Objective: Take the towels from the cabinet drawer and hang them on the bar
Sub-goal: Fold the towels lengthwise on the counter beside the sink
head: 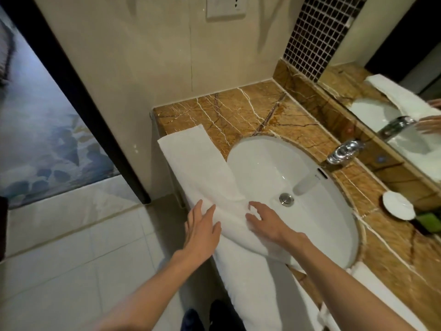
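Nearest the lens, below the basin's (310, 211) front rim: dark shoes (224, 316) on the tiled floor (71, 259).

White towel (191, 163) lies in a long band along the basin's left and front rim. Its far end is on the marble surface (238, 108) left of the basin, and its near end hangs down past the surface's front edge. Part of it sags over the rim into the bowl.

Left hand (202, 225) at the basin's front-left: fingers straight, spread wide, lying flat on the cloth. Right hand (265, 223) just beside it, over the rim near the drain (286, 199): fingers loosely bent and apart, tips on or just above the towel. No pinch seen, nothing held.

Judgement: the towel is out of its drawer but not yet hung. No bar or drawer in view. The step in hand looks like smoothing or squaring the fold.

To do it well:
- Left palm pins the cloth while the right sweeps away along the band, so creases run out.
- Lift the sagging part clear of the bowl, which may be wet.
- Keep the long edges even so it drapes level later.

Beyond the basin: chrome tap (343, 151) on the far rim, white dish (397, 204) to the basin's right, mirror (393, 103) behind.
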